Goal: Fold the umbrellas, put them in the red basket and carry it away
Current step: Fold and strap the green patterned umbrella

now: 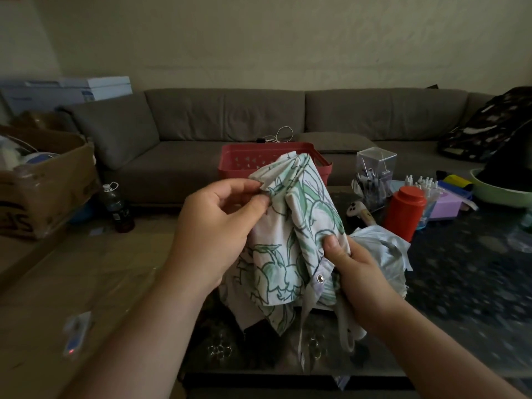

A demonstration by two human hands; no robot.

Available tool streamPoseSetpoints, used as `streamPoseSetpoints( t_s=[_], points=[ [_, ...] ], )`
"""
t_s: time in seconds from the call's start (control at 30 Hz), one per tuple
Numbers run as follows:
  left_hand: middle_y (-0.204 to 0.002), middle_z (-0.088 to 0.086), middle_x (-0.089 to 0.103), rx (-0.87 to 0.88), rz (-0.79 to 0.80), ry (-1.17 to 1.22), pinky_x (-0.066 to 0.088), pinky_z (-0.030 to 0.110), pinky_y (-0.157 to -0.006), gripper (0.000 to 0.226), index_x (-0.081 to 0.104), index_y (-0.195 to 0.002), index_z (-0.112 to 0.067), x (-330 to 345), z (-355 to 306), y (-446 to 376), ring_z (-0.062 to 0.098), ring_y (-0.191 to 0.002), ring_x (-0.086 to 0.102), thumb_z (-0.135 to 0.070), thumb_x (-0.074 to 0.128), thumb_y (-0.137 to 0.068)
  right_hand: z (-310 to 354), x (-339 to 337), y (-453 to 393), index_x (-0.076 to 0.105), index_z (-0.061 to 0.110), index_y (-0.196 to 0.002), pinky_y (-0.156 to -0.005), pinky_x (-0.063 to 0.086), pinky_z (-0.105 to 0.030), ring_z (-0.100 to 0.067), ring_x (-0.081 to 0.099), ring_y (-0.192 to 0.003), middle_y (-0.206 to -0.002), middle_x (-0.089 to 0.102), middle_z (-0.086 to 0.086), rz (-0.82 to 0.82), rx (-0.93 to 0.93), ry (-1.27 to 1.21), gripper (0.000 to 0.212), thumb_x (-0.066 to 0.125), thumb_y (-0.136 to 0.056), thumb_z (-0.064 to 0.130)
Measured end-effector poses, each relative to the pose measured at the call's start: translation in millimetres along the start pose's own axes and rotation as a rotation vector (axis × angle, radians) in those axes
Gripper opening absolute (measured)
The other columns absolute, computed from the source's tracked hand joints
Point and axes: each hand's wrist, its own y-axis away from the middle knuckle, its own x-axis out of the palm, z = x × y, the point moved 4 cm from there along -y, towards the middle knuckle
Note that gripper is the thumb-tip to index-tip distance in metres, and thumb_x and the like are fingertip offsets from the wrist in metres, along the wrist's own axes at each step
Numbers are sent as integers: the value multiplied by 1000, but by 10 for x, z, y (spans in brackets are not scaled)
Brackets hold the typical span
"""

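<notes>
The floral umbrella [290, 234], white cloth printed with green leaves, is held up in front of the person over the near edge of the dark glass table [466, 272], its canopy gathered into loose pleats that point up and away. The left hand [218, 226] sits at the upper left of the cloth, thumb and forefinger pinching one fold near the top edge while the other fingers curl behind the fabric. The right hand [354, 269] grips lower down on the right side, thumb pressed on the front of the bunched canopy, fingers wrapped round behind it. Just beside that thumb a metal snap [319, 278] shows on the closing strap, which hangs loose. The lower hem of the cloth drops below both hands toward the table.

A second umbrella [383, 249], pale blue-grey, lies crumpled on the table just behind the right hand. The red basket [239, 164] stands beyond the raised cloth, at the table's far edge before the grey sofa [230, 116]; the umbrella's top hides part of its rim. To the right on the table stand a red canister [406, 211], a clear box of pens [374, 174] and a green bowl [498, 194]. A cardboard box [49, 180] sits at the left, with a dark bottle [116, 207] on the floor near it.
</notes>
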Motion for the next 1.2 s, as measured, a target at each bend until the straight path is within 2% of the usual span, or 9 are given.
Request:
streamPoseSetpoints(
  t_s=[0.23,0.4,0.47,0.57,0.63,0.73,0.93,1.1,1.2],
  points=[
    [-85,-5,77,16,-32,-109,65,41,-80,7,80,-89,-36,24,45,-10,14,-84,74,-31,78,-93,22,-6,-1,67,16,-128,-102,55,-55,-27,76,-110,-117,79,-8,-32,-40,71,42,55,-96,42],
    [-86,-13,69,215,-15,-443,52,16,-67,6,75,-92,-39,-31,3,-10,2,-84,65,-33,76,-95,49,-17,11,66,13,-126,-100,56,-54,-30,76,-110,-116,79,-11,-27,-27,52,38,53,-100,38],
    [-86,-15,68,213,-8,-499,51,16,-66,5,74,-97,-42,-40,10,-5,0,-83,64,-39,76,-93,54,-7,18,67,13,-126,-95,58,-49,-28,76,-110,-116,79,-9,-12,-37,65,39,53,-100,38],
    [-87,-17,72,150,10,-475,51,15,-64,15,76,-98,-41,-28,37,13,-3,-82,66,-53,76,-87,57,14,28,67,12,-125,-81,62,-32,-23,77,-106,-114,80,-6,21,-74,115,43,54,-95,41],
    [-92,-21,76,79,14,-354,57,19,-72,21,79,-103,-38,-2,71,15,-7,-87,69,-52,78,-88,62,29,32,67,12,-125,-78,62,-26,-20,77,-106,-113,80,-4,24,-90,128,44,54,-95,41],
    [-94,-16,78,-20,-26,-172,64,32,-79,12,80,-100,-35,22,88,24,0,-88,73,-42,81,-89,81,33,35,67,12,-124,-76,61,-23,-18,77,-104,-112,80,-2,21,-97,139,38,52,-100,37],
    [-76,-2,74,41,-20,-208,62,38,-65,15,79,-81,-29,-1,-9,69,16,-73,71,-43,85,-84,104,-6,34,69,14,-121,-72,59,-19,-12,78,-97,-106,81,2,-23,-109,162,28,53,-104,29],
    [-75,1,74,-70,38,-80,60,28,-67,21,75,-72,-20,29,-46,68,10,-70,70,-32,85,-86,91,-22,14,70,18,-118,-73,59,-18,-10,77,-99,-106,81,6,-44,-127,229,23,52,-106,25],
    [-74,-1,74,-37,4,-179,62,39,-71,23,70,-73,-23,11,-50,86,12,-73,73,-37,81,-89,89,-15,13,70,22,-120,-76,60,-20,-10,76,-102,-109,80,7,-46,-140,270,23,52,-107,28]
  ],
)
